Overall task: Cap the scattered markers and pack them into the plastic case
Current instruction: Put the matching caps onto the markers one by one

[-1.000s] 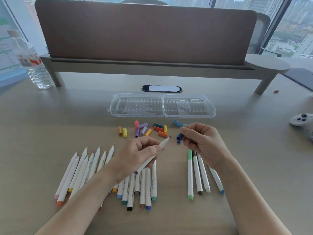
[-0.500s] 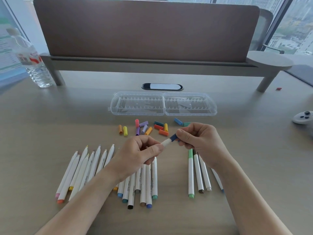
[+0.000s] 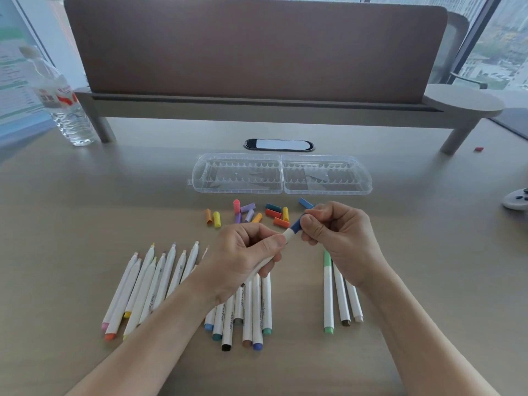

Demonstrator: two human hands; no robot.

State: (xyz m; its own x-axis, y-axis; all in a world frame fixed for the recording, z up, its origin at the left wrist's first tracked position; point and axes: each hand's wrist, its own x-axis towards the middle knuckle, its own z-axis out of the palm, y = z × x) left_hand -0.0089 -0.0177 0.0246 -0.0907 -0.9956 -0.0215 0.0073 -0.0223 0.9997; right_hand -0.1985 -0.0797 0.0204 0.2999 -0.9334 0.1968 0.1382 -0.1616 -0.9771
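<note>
Three markers (image 3: 340, 292) look finished at 5 o'clock; most wait uncapped at 7 o'clock (image 3: 148, 284), more under the left wrist. Left hand (image 3: 243, 258) fingers clamped on a marker barrel (image 3: 288, 234), right hand (image 3: 340, 238) fingers pinching its blue cap (image 3: 297, 224). Loose caps (image 3: 251, 214) at 12 o'clock, plastic case (image 3: 281, 174) beyond them open, nothing packed; early stage

Two bare forearms and two bare hands, on the near side of the plastic case (image 3: 281, 174). Toward the case's left half, the left hand (image 3: 243, 252); toward its right half, the right hand (image 3: 343, 241). Uncovered from fingertips to as far up the arms as shown. Creased at knuckles and wrists. Thumbnails trimmed short. Slim forearms, widening away from the case.
</note>
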